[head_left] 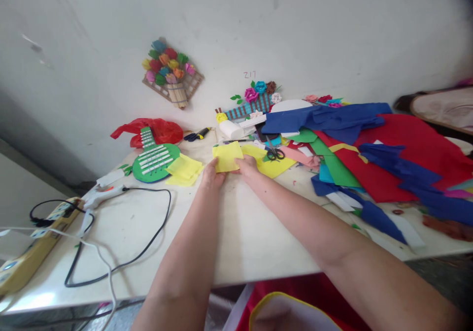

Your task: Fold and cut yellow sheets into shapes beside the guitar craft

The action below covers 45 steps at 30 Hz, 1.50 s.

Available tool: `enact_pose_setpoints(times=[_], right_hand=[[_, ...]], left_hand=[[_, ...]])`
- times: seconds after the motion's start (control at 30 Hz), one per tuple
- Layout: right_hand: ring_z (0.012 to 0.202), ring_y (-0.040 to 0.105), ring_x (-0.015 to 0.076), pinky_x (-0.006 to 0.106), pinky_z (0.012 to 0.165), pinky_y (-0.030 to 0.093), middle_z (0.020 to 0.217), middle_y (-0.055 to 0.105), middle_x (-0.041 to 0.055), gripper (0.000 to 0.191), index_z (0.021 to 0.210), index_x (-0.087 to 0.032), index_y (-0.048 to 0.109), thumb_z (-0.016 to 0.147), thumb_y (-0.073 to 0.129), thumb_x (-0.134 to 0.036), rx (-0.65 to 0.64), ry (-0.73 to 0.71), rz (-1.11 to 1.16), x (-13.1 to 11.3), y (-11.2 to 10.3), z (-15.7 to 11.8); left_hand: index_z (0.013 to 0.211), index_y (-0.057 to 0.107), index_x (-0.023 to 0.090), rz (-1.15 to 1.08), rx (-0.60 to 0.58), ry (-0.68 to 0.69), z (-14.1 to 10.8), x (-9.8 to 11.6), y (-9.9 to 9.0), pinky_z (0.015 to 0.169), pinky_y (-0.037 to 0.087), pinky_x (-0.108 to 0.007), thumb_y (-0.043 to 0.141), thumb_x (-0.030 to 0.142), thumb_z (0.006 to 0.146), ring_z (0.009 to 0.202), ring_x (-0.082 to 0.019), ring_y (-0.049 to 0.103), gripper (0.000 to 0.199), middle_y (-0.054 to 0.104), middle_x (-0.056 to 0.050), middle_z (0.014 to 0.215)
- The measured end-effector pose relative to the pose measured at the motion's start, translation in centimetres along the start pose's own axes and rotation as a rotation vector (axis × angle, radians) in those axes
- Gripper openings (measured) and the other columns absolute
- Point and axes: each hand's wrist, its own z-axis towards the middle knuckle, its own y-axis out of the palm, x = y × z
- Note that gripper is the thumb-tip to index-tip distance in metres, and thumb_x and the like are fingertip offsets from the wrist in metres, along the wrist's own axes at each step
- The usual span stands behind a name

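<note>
Both my hands hold a yellow square of paper [227,157] over the middle of the table. My left hand [213,174] pinches its left edge, the thumb on top. On the right edge, my right hand [247,165] grips it the same way. More yellow squares [185,168] lie in a loose pile left of my left hand. Beyond my right hand rests a larger yellow sheet [279,167], with black-handled scissors [274,152] on it. Whether the held square is one layer or several, I cannot tell.
At left stand a green guitar-shaped craft [157,161], a glue gun [105,194] with a looping black cable, and a power strip [35,249]. Pliers [199,134] lie near a red plastic bag [162,131]. Red sheets [399,148] and blue crepe paper [328,118] heap up at right.
</note>
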Motion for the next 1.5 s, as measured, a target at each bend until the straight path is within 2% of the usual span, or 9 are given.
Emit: enact_pose_setpoints(times=[0.27,0.47,0.6,0.97,1.1,1.17,1.3,1.4,1.5], right_hand=[[0.057,0.061,0.0134,0.022,0.047,0.051,0.07,0.066,0.0037,0.017,0.082,-0.012,0.061,0.067,0.053,-0.009,-0.015,-0.016,-0.004,0.3,-0.1,0.0],[0.051,0.058,0.0111,0.021,0.047,0.051,0.054,0.058,-0.0014,0.006,0.067,-0.014,0.055,0.067,0.054,-0.008,-0.013,-0.005,0.018,0.4,-0.1,0.6],[0.048,0.056,0.0102,0.02,0.045,0.051,0.049,0.052,-0.0031,0.011,0.061,-0.014,0.053,0.065,0.055,-0.004,0.025,0.018,0.005,0.1,-0.4,1.1],[0.041,0.052,0.0093,0.02,0.039,0.049,0.045,0.049,-0.0058,0.019,0.066,-0.014,0.056,0.056,0.055,0.003,0.074,-0.019,-0.122,0.2,-0.8,1.9],[0.044,0.055,0.0107,0.022,0.045,0.05,0.048,0.052,-0.0048,0.021,0.071,-0.015,0.059,0.057,0.056,0.0,0.07,-0.06,-0.251,1.1,-1.0,3.0],[0.054,0.059,0.0121,0.025,0.056,0.052,0.056,0.057,-0.0028,0.018,0.071,-0.016,0.06,0.06,0.056,-0.003,0.081,-0.162,-0.352,1.3,-1.3,3.3],[0.086,0.06,0.0172,0.032,0.084,0.047,0.089,0.064,0.0056,0.016,0.079,-0.017,0.064,0.068,0.054,-0.01,0.047,-0.59,-0.683,1.1,-1.7,2.8],[0.104,0.054,0.0195,0.032,0.093,0.041,0.111,0.06,0.01,0.024,0.094,-0.015,0.065,0.075,0.051,-0.013,-0.108,-0.831,-0.831,1.1,-1.4,2.1],[0.118,0.045,0.019,0.033,0.102,0.033,0.125,0.053,0.0098,0.032,0.109,-0.015,0.061,0.08,0.046,-0.014,-0.296,-0.928,-0.946,1.6,-1.0,1.8]], left_hand=[[0.115,0.051,0.008,-0.027,-0.065,-0.032,-0.3,0.2,-0.1,0.084,0.05,-0.039,0.039,0.014,0.083,0.094,-0.025,0.062,0.035,0.064,-0.015,0.103],[0.116,0.05,0.01,0.008,0.055,0.046,0.2,0.1,0.0,0.083,0.051,-0.037,0.041,0.01,0.083,0.097,-0.024,0.06,0.035,0.063,-0.014,0.105],[0.113,0.053,0.012,0.044,0.124,0.083,0.5,0.4,-0.2,0.082,0.051,-0.034,0.041,0.009,0.083,0.099,-0.023,0.06,0.033,0.064,-0.012,0.103],[0.103,0.057,0.016,0.14,0.199,0.158,1.4,1.1,-1.1,0.081,0.051,-0.033,0.045,0.008,0.082,0.092,-0.02,0.063,0.025,0.066,-0.009,0.094],[0.094,0.059,0.016,0.157,0.216,0.168,1.2,1.2,-1.1,0.081,0.051,-0.033,0.048,0.007,0.081,0.089,-0.019,0.064,0.019,0.066,-0.007,0.087],[0.088,0.06,0.015,0.165,0.215,0.18,1.0,1.2,-1.1,0.08,0.051,-0.033,0.049,0.006,0.08,0.087,-0.019,0.064,0.016,0.065,-0.007,0.081],[0.079,0.058,0.014,0.21,0.198,0.197,0.5,1.2,-0.9,0.08,0.05,-0.032,0.045,0.004,0.081,0.085,-0.018,0.064,0.017,0.063,-0.006,0.071],[0.079,0.057,0.014,0.236,0.18,0.209,0.2,1.1,-0.8,0.078,0.051,-0.031,0.041,0.005,0.082,0.08,-0.017,0.064,0.019,0.061,-0.004,0.067],[0.083,0.057,0.014,0.249,0.166,0.209,0.4,1.0,-0.9,0.074,0.051,-0.031,0.041,0.006,0.082,0.074,-0.017,0.064,0.017,0.061,-0.004,0.068]])
